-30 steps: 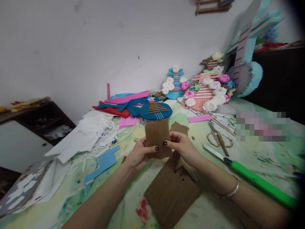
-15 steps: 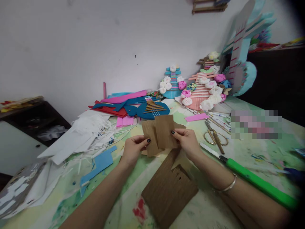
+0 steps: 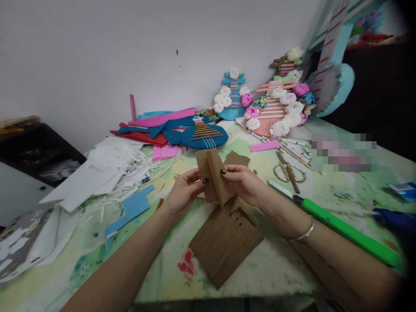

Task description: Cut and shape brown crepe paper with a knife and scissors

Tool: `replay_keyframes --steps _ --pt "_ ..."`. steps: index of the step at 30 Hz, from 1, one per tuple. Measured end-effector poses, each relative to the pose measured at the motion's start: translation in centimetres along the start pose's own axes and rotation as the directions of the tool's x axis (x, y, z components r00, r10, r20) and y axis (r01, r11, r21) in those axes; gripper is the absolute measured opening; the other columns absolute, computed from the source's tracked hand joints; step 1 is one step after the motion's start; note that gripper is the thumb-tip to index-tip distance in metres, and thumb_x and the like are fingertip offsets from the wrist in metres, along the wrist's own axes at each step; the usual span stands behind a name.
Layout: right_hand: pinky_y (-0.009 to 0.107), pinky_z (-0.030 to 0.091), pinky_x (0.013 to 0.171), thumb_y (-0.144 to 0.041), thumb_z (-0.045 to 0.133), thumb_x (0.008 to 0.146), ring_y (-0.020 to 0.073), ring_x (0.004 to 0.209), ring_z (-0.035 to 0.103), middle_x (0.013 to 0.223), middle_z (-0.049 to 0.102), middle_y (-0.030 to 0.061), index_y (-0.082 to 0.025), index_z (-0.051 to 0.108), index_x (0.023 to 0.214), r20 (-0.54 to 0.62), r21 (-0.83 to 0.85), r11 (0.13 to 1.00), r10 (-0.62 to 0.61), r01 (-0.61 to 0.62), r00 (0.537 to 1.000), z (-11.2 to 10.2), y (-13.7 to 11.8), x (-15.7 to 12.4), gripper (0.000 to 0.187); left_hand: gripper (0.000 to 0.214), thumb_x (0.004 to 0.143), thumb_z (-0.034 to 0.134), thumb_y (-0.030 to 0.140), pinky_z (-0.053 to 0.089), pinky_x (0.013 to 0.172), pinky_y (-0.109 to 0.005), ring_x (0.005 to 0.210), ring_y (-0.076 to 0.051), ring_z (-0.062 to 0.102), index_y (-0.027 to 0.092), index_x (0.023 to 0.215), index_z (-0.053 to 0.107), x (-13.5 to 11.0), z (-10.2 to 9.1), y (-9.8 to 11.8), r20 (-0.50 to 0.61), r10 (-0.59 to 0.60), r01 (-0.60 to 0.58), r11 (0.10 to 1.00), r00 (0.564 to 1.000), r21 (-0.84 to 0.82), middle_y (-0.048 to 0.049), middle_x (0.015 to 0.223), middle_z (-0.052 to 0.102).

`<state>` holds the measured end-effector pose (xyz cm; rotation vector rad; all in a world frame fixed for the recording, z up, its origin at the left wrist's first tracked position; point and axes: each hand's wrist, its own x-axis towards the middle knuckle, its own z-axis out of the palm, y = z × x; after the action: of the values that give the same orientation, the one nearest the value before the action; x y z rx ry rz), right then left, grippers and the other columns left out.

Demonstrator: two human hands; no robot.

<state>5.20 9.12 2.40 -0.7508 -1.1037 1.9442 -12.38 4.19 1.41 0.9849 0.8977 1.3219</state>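
Note:
My left hand (image 3: 186, 190) pinches the left edge of a piece of brown paper (image 3: 211, 182) with a fine streaky grain. On the right side, my right hand (image 3: 245, 184) grips the same brown paper between thumb and fingers. A dark crease or overlap runs down its middle; I cannot tell whether it is one folded piece or two. Below the hands lies a larger brown sheet (image 3: 224, 247) with a torn, notched upper edge. Another brown scrap (image 3: 237, 159) rests behind my right hand.
At right lie gold-handled scissors (image 3: 289, 171) and a green utility knife (image 3: 344, 229), blade out. A blue instrument-shaped craft (image 3: 208, 135) is ahead. White cords (image 3: 113, 158) and a blue cutout (image 3: 133, 208) lie left. Flowered crafts (image 3: 273, 108) lean against the wall.
The brown paper's two parts have come closer together and now overlap at a tilt. My right hand has moved left, nearer my left hand. The camera view has tilted down slightly.

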Motion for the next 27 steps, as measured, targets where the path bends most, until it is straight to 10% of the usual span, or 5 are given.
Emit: replay_keyframes --steps 6,12,19,27 --pt "0.030 0.048 0.066 -0.023 0.074 0.059 0.0157 0.064 0.061 0.070 0.068 0.0041 -0.014 0.066 0.073 -0.018 -0.009 1.000 0.018 -0.019 1.000 0.1 -0.5 -0.2 0.019 0.055 0.063 0.083 0.022 0.052 0.080 -0.030 0.093 -0.021 0.067 0.019 0.114 0.063 -0.1 0.3 -0.1 0.022 -0.022 0.023 0.999 1.000 -0.024 -0.0083 0.107 0.070" --pt "0.029 0.048 0.072 -0.022 0.075 0.057 0.0137 0.072 0.061 0.080 0.066 -0.0001 -0.018 0.059 0.082 -0.300 -0.063 0.972 -0.233 0.224 0.925 -1.7 -1.6 1.0 0.030 0.048 0.070 0.077 0.039 0.051 0.055 -0.025 0.067 -0.018 0.069 0.015 0.107 0.058 -0.6 0.4 0.5 -0.057 -0.081 0.094 0.959 0.995 0.268 -0.0064 0.090 0.065" --pt "0.028 0.048 0.063 -0.011 0.055 0.063 0.0155 0.070 0.061 0.084 0.064 -0.0027 -0.033 0.028 0.135 -0.531 -0.252 0.877 -0.479 0.409 0.699 -5.9 -4.1 2.1 0.080 0.041 0.057 0.081 0.040 0.034 0.050 -0.023 0.057 -0.012 0.051 0.018 0.082 0.056 -2.4 2.2 0.6 0.074 -0.197 0.036 0.502 0.978 0.864 0.0000 0.074 0.059" --pt "0.036 0.052 0.077 -0.023 0.058 0.077 0.0201 0.086 0.065 0.099 0.069 0.0063 -0.019 0.059 0.111 -0.329 -0.570 0.791 -0.469 0.224 0.819 -5.9 -1.9 3.5 0.034 0.021 0.068 0.067 0.023 0.033 0.052 -0.021 0.062 -0.012 0.052 0.019 0.086 0.057 -2.7 1.8 0.0 0.265 -0.482 0.197 0.712 0.835 0.674 0.0034 0.070 0.058"
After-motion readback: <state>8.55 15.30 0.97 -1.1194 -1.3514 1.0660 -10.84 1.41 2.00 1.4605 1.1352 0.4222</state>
